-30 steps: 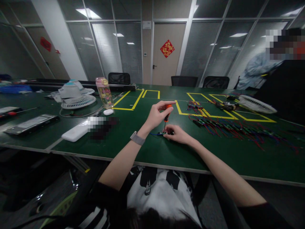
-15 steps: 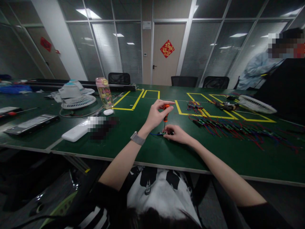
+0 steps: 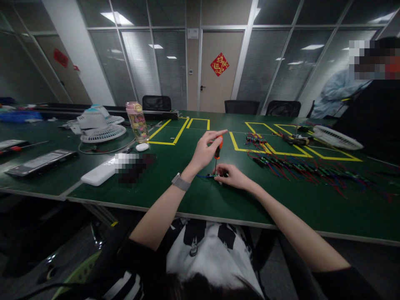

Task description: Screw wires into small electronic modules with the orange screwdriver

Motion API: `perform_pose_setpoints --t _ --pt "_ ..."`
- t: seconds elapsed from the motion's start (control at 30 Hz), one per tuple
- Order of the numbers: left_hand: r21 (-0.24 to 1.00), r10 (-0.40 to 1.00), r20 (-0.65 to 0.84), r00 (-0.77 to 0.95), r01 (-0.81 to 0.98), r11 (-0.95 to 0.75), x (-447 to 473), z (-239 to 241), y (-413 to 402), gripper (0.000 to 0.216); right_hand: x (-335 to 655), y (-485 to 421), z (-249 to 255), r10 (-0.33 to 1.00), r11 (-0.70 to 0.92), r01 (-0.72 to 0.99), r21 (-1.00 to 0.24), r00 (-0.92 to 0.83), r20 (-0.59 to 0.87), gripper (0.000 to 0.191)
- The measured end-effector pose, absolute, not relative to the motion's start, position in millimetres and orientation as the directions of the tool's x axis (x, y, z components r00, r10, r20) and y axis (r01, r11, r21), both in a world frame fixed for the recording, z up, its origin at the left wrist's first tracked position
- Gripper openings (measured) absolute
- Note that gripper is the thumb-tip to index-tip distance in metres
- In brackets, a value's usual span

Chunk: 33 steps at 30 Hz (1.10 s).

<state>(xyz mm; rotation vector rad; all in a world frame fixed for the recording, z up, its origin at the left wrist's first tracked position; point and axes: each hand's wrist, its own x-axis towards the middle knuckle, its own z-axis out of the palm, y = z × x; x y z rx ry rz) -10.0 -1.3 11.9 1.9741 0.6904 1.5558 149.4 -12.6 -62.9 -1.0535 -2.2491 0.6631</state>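
My left hand is closed around the orange and black handle of a screwdriver, which stands upright with its thin shaft pointing down. The shaft's tip meets a small green circuit board lying on the table. Blue wire trails from the board's left end. My right hand rests on the table and pinches the right end of the board, its fingers partly covering it and the spot beside the tip.
Several wired circuit boards lie in a row at the right, with a smaller bunch behind. White fans, a pink-lidded bottle and a white power bank stand left. A person is at the far right.
My left fingers have shifted slightly on the screwdriver handle, the index finger pointing a little higher. My right hand and the circuit board stay in place.
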Motion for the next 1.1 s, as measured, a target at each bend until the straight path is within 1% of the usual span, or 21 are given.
perform_pose_setpoints --t 0.1,0.27,0.33,0.43,0.5,0.63,0.7,0.9,1.03,1.1 --pt "0.696 0.674 0.699 0.238 -0.009 -0.718 -9.7 12.7 -2.7 0.027 149.6 -11.1 -64.1 0.803 0.566 0.531 -0.631 -0.528 0.276 0.014" --pt "0.616 0.626 0.754 0.197 0.116 -0.779 -10.1 12.3 -4.5 0.023 149.9 -8.8 -66.9 0.804 0.57 0.537 -0.622 -0.523 0.285 0.01" --pt "0.637 0.639 0.738 0.22 0.087 -0.766 -10.3 13.3 -4.7 0.025 149.7 -8.9 -67.2 0.805 0.568 0.536 -0.624 -0.52 0.286 0.01" --pt "0.721 0.685 0.67 0.286 -0.031 -0.692 -9.8 14.5 -5.1 0.031 149.1 -9.8 -66.6 0.806 0.566 0.534 -0.628 -0.519 0.285 0.01" --pt "0.739 0.695 0.655 0.296 -0.054 -0.672 -9.5 14.0 -5.4 0.031 148.7 -10.5 -66.0 0.804 0.568 0.53 -0.629 -0.52 0.288 0.009" --pt "0.644 0.643 0.732 0.224 0.081 -0.761 -10.0 12.0 -5.9 0.026 148.6 -11.4 -65.2 0.802 0.573 0.531 -0.624 -0.52 0.293 0.009" --pt "0.628 0.636 0.742 0.212 0.112 -0.77 -10.4 12.4 -5.9 0.026 148.7 -11.5 -65.3 0.806 0.568 0.535 -0.625 -0.516 0.291 0.009" --pt "0.724 0.685 0.676 0.271 -0.074 -0.686 -9.0 13.2 -3.2 0.031 149.1 -9.3 -68.4 0.805 0.567 0.529 -0.631 -0.517 0.29 0.01" --pt "0.667 0.654 0.728 0.205 0.005 -0.745 -8.3 9.8 -0.4 0.028 149.5 -8.7 -69.8 0.803 0.569 0.526 -0.632 -0.521 0.29 0.01" --pt "0.659 0.65 0.733 0.201 0.026 -0.752 -8.7 9.9 0.0 0.026 149.6 -8.9 -69.7 0.804 0.57 0.53 -0.628 -0.52 0.289 0.01"
